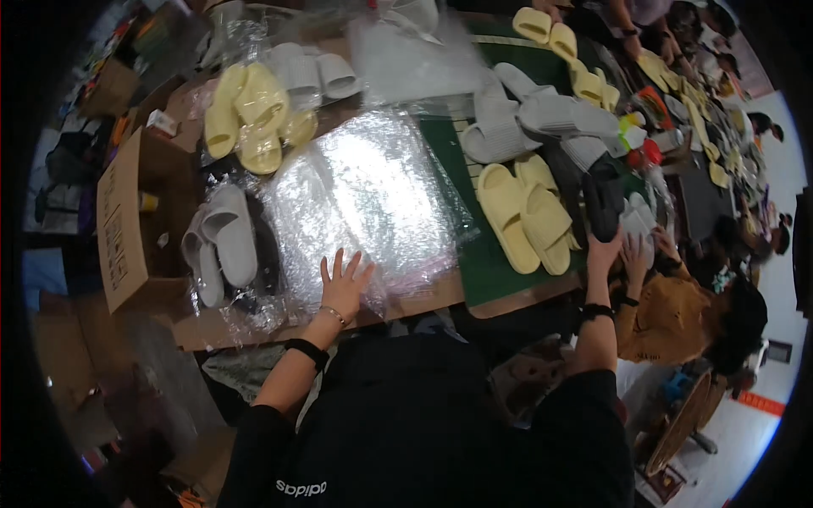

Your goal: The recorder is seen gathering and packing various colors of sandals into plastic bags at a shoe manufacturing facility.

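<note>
One table (415,306) fills the middle, and on its right half lies one green mat (491,288). One co-worker (669,317) in a brown top is between three and four o'clock, both hands at one grey slipper (637,218). One open cardboard box (120,233) stands at nine o'clock. One layer of clear plastic bags (385,182) lies shining just above the centre. Two yellow slippers (529,224) rest on the mat toward half past two; two grey slippers (227,241), near the box, are at nine. One dark slipper (602,203) is at half past two, its near end held by the right hand (603,251), whose fingers are partly hidden. The left hand (343,286), at eight o'clock, is wide open, fingers spread over the bags, gripping nothing. Each wrist wears one black band (595,312).
</note>
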The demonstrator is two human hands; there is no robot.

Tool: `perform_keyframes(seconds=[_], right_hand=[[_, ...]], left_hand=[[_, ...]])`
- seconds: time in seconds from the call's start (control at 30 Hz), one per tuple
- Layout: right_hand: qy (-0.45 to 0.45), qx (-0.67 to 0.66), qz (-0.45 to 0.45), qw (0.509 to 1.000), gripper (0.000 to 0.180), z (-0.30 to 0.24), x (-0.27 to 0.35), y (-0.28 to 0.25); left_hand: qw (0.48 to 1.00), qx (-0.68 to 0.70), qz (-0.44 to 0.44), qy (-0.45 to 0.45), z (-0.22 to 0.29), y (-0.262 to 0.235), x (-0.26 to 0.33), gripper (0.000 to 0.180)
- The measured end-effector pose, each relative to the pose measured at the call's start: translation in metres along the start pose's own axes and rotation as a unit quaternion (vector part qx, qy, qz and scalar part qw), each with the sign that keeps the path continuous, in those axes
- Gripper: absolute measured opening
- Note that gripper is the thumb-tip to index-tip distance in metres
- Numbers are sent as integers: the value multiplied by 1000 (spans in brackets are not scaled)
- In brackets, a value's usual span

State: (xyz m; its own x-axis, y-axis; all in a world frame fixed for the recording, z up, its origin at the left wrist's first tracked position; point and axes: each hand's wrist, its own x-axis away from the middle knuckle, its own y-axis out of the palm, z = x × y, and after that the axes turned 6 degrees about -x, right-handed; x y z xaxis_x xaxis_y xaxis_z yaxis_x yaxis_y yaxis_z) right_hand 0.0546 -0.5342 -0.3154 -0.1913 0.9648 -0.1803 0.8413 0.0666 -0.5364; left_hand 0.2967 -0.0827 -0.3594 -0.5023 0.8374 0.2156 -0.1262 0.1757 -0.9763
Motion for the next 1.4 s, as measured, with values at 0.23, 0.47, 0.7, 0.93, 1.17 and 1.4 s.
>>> perform_keyframes(seconds=[0.23, 0.47, 0.7, 0.93, 1.17, 1.4], right_hand=[[-101, -134, -5, 986, 75, -97, 84, 34], [-171, -14, -207, 963, 79, -119, 201, 92], [-193, -27, -286, 938, 44, -89, 170, 100], [-281, 261, -284, 879, 25, -59, 121, 130], [-227, 103, -235, 940, 42, -93, 121, 175], [179, -243, -303, 904, 24, -40, 128, 183]], left_hand=[[938, 56, 224, -258, -9, -32, -12, 59], [702, 465, 222, -492, -24, 19, -29, 72], [819, 480, 198, -243, -14, 9, -42, 71], [913, 332, 178, -155, -4, -6, -79, 70], [952, 253, -1, -171, 3, 2, -90, 65], [939, 331, 11, -94, -6, 13, -85, 69]])
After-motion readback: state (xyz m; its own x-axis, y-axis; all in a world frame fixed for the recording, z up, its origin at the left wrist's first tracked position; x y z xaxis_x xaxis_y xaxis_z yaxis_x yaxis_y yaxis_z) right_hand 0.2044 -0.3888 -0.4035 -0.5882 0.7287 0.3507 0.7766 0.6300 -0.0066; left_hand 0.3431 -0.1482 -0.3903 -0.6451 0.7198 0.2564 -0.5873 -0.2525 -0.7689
